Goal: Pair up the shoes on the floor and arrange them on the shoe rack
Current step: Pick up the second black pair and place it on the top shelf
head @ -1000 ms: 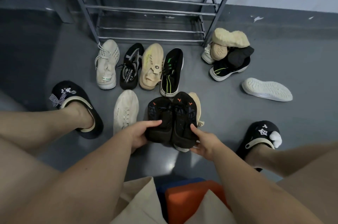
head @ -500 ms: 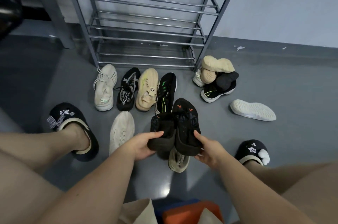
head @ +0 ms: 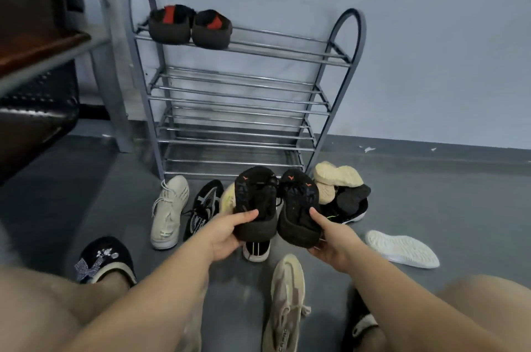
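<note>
My left hand (head: 227,232) grips the heel of one black knit shoe (head: 254,196), and my right hand (head: 330,239) grips the heel of its matching black shoe (head: 298,202). Both shoes are held up side by side, toes pointing at the metal shoe rack (head: 238,98). A dark pair with red insides (head: 189,25) sits on the rack's top shelf at the left. On the floor lie a white sneaker (head: 169,211), a black and white sneaker (head: 204,208), a beige sneaker (head: 286,303) and a white shoe on its side (head: 402,248).
A pile of beige and black shoes (head: 342,193) lies by the rack's right foot. My feet in black slippers (head: 103,262) flank the shoes. A dark chair (head: 37,70) and a grey post stand at the left. The rack's lower shelves hold nothing.
Both hands have lifted the black pair higher off the floor and forward toward the rack. The view has tilted up, bringing the rack's top shelf into sight.
</note>
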Demonstrator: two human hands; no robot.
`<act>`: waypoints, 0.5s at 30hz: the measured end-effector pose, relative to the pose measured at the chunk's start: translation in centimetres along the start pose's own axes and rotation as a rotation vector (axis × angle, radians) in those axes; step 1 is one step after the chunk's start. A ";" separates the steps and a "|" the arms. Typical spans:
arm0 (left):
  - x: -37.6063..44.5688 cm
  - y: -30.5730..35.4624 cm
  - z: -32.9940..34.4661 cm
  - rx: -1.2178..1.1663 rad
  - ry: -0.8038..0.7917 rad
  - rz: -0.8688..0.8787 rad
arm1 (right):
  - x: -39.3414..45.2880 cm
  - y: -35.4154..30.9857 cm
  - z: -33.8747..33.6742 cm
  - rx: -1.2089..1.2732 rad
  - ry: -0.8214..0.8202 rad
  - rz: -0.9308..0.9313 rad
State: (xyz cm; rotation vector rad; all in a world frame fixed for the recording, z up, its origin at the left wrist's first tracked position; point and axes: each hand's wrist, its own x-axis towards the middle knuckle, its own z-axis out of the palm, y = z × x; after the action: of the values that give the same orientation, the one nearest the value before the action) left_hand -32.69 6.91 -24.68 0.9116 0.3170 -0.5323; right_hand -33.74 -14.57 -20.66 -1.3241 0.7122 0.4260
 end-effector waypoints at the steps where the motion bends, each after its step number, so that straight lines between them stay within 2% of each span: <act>1: 0.0 1.7 0.6 0.020 -0.010 0.025 | -0.1 -1.4 0.6 -0.019 -0.018 -0.026; 8: -0.6 11.6 4.1 0.229 -0.062 0.150 | -0.5 -9.9 3.8 -0.095 -0.171 -0.208; 15: 0.3 13.9 3.5 0.286 -0.124 0.207 | 1.8 -11.4 4.4 -0.117 -0.247 -0.338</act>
State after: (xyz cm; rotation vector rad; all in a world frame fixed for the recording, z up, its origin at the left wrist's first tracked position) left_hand -24.50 10.89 -13.56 1.1682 0.0319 -0.4464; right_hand -23.93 -12.93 -13.25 -1.4406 0.2533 0.3526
